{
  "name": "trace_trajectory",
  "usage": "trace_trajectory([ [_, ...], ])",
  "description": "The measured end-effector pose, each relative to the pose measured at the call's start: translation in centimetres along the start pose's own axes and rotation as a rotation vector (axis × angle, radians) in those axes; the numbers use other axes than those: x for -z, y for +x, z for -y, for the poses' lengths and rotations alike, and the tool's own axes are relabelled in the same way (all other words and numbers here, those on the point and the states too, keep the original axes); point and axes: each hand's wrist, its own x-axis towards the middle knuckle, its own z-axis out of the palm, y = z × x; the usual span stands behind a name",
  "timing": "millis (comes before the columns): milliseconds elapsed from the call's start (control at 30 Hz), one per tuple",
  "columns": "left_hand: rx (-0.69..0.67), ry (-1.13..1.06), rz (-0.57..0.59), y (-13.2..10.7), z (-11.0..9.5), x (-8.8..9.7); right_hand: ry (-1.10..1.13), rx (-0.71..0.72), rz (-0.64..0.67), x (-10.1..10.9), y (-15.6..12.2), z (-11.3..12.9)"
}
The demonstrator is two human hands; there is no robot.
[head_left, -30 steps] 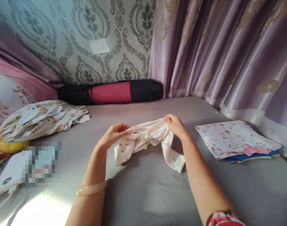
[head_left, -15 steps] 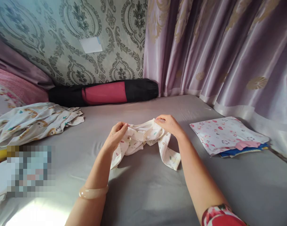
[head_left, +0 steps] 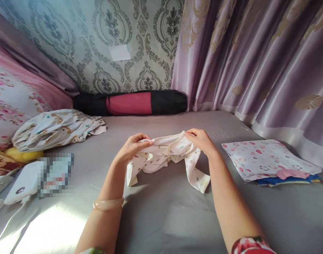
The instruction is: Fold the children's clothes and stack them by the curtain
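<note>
A small white baby top (head_left: 157, 158) with a tiny print hangs between my two hands, its neckline stretched nearly straight and its sleeves drooping on both sides. My left hand (head_left: 136, 146) pinches one shoulder, thumb along the upper edge. At the other shoulder, my right hand (head_left: 199, 139) grips the cloth between thumb and fingers. The lower part of the top is bunched just over the grey bed sheet (head_left: 177, 218); whether it touches the sheet I cannot tell.
Folded printed cloths (head_left: 267, 158) lie stacked at the right. A crumpled patterned cloth (head_left: 58, 127), a white power bank (head_left: 26, 183) with a cable and a blurred-out item (head_left: 57, 174) are at the left. A black and red long bag (head_left: 129, 103) rests against the wall.
The view has turned left, so surroundings sit further right. The neckline is pulled straighter between my hands, and the left fingers have shifted on the cloth.
</note>
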Motion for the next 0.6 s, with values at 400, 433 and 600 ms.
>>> trace_trajectory([
  [400, -0.156, -0.261, -0.166, -0.8, -1.6, 0.7, 0.234, 0.073, 0.109, 1.4, -1.6, 3.8],
  [433, -0.170, -0.234, -0.166, -0.9, -1.9, 1.2, 0.232, 0.084, 0.105, 1.6, -1.6, 4.0],
  [600, -0.175, -0.008, 0.039, -1.6, -4.4, 4.3, 0.201, 0.140, 0.142, 2.4, -0.9, 5.6],
])
